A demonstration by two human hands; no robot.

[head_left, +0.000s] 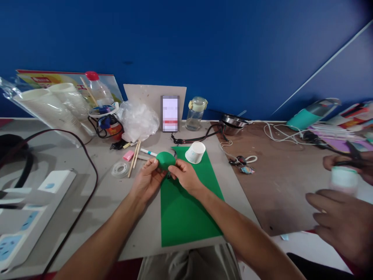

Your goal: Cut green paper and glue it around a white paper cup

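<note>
Between my two hands is a small green paper disc (166, 160), raised over the table. My left hand (150, 177) pinches its left edge between thumb and fingers. At the lower right edge of the disc, the fingertips of my right hand (186, 175) close on it. A small dark object shows under the disc by my fingers, too hidden to name. Beneath my right hand lies a large green paper sheet (189, 217), its top edge cut unevenly. A white paper cup (195, 152) sits tilted on the sheet's upper part, beyond my right hand.
Left of my hands lie wooden sticks (133, 160), a tape roll (119, 169), a pink eraser (128, 156) and a marker (148, 152). Behind stand a phone (170, 113) and a glass jar (196, 114). A power strip (32, 221) is at left. Another person's hands (338, 214) hold a cup at right.
</note>
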